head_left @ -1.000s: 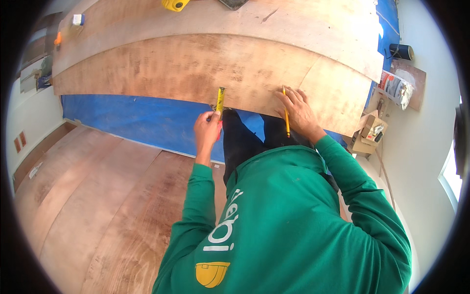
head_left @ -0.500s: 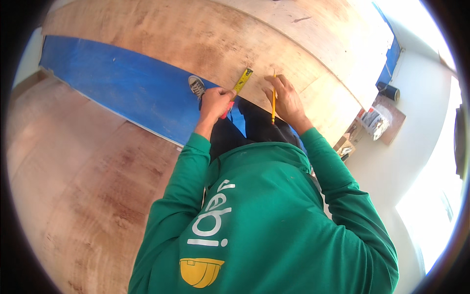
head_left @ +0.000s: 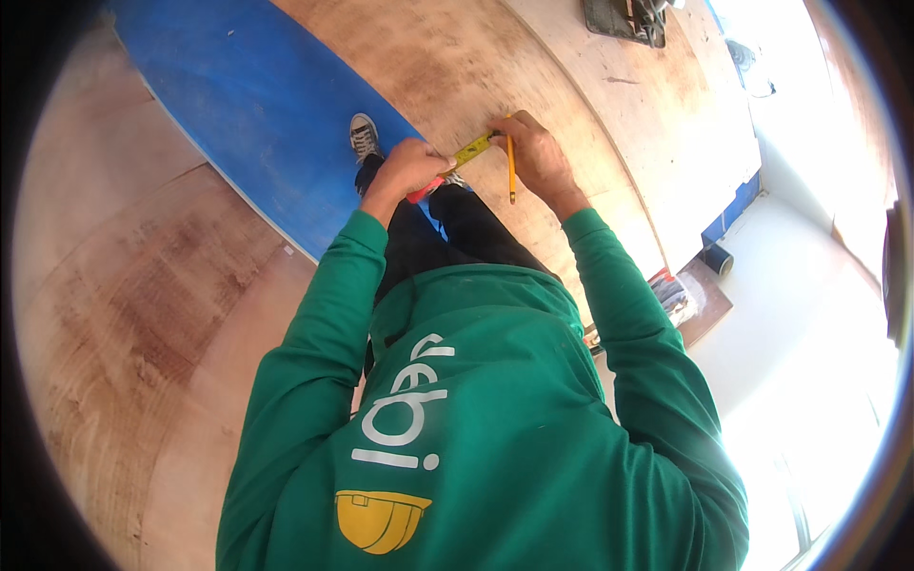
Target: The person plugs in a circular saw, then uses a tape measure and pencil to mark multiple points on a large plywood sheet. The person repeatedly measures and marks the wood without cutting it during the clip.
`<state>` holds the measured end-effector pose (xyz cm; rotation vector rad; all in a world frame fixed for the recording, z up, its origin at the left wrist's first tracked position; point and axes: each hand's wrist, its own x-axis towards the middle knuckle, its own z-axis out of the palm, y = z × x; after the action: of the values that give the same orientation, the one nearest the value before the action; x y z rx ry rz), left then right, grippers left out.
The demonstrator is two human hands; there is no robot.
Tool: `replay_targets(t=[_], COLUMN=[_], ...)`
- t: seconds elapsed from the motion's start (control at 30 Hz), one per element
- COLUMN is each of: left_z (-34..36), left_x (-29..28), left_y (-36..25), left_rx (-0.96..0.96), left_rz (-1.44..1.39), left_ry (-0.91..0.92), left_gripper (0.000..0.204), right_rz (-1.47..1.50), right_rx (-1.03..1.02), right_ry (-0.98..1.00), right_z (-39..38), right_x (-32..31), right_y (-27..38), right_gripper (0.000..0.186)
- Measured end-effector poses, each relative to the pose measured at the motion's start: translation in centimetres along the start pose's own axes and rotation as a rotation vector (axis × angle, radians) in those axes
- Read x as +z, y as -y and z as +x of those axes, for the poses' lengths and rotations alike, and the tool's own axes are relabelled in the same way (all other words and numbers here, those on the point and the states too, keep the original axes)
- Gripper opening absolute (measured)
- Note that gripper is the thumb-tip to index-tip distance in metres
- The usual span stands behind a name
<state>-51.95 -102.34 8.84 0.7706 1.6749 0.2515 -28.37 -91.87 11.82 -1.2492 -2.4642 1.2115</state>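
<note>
My left hand [head_left: 411, 167] is closed round a tape measure with a red case [head_left: 425, 191], mostly hidden by the fingers. Its short yellow blade [head_left: 472, 150] reaches out to the right, above a plywood panel [head_left: 447, 76]. At the blade's far end, my right hand [head_left: 539, 158] has its thumb and fingers pressed together, seemingly on the tip. A yellow pencil [head_left: 512, 173] is held in that same hand and points down towards me.
A blue strip [head_left: 257, 105] runs beside the panel, with my sneaker [head_left: 363, 136] on it. Brown wooden boards [head_left: 190, 285] lie at left. A dark tray-like object [head_left: 624, 21] rests on the far panel. Right of me are a dark cylinder [head_left: 716, 259] and a small board [head_left: 706, 303].
My right hand has moved from beside the blade to its end, keeping the pencil. The blade now tilts more to the right. The view has shifted, bringing the dark tray-like object in.
</note>
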Motion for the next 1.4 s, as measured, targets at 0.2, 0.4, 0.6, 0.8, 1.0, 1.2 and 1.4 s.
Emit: replay_targets(t=[0.2, 0.4, 0.6, 0.8, 1.0, 1.2, 1.4], left_z=[0.0, 0.3, -0.2, 0.0, -0.3, -0.6, -0.1], left_x=[1.0, 1.0, 1.0, 1.1, 0.8, 0.5, 0.4], left_y=[0.3, 0.6, 0.5, 0.5, 0.2, -0.4, -0.3], left_rx=[-0.017, -0.046, 0.001, 0.007, -0.003, -0.029, -0.004], left_rz=[0.036, -0.011, -0.023, -0.034, -0.082, -0.074, -0.069], left_ry=[-0.054, -0.010, -0.048, -0.037, -0.014, -0.002, 0.023], left_gripper=[0.039, 0.045, 0.039, 0.038, 0.037, 0.037, 0.037], right_rz=[0.092, 0.141, 0.122, 0.127, 0.147, 0.135, 0.129], right_rx=[-0.020, 0.048, 0.023, 0.073, 0.078, 0.085, 0.136], right_ry=[-0.063, -0.073, -0.094, -0.047, -0.051, -0.093, -0.074], right_z=[0.8, 1.3, 1.5, 1.8, 1.9, 2.0, 2.1], right_x=[-0.1, -0.3, -0.1, -0.3, -0.2, 0.2, 0.1], right_y=[-0.3, 0.2, 0.3, 0.3, 0.4, 0.6, 0.6], right_gripper=[0.017, 0.017, 0.018, 0.017, 0.017, 0.018, 0.020])
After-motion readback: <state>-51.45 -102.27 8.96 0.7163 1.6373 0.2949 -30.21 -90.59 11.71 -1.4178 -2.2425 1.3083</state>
